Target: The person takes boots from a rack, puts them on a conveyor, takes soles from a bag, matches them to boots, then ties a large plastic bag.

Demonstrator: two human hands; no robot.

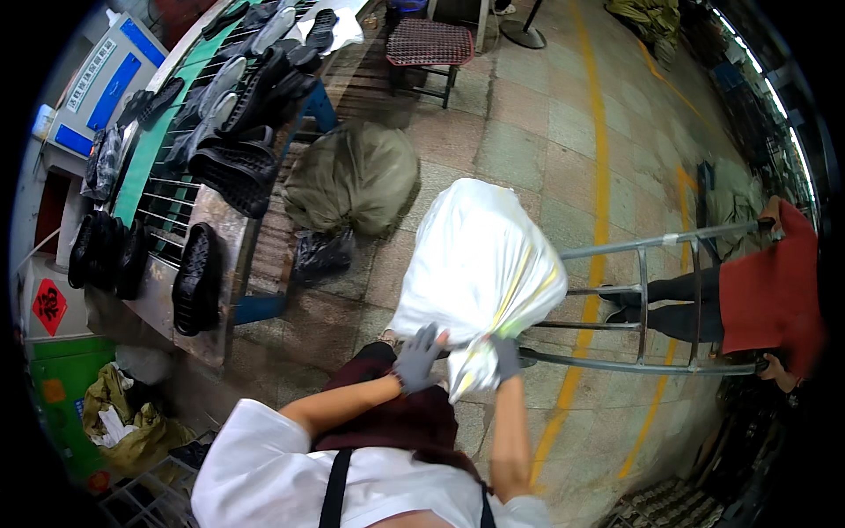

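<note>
A big white plastic sack [475, 255], full and bulging, rests on the metal frame of a hand trolley [642, 304] over the tiled floor. Both my hands wear grey gloves. My left hand [417, 357] grips the sack's lower left edge, fingers pressed into the plastic. A little to the right, my right hand [505, 357] is closed on the bunched lower end of the sack. My bare forearms reach up from my white shirt and dark apron.
A person in a red top [770, 295] holds the trolley's far end at the right. A long metal bench [211, 229] on the left carries several black shoes. An olive sack [352, 176] and a black bag [321, 253] lie beside it. A red-mesh stool [429, 44] stands further off.
</note>
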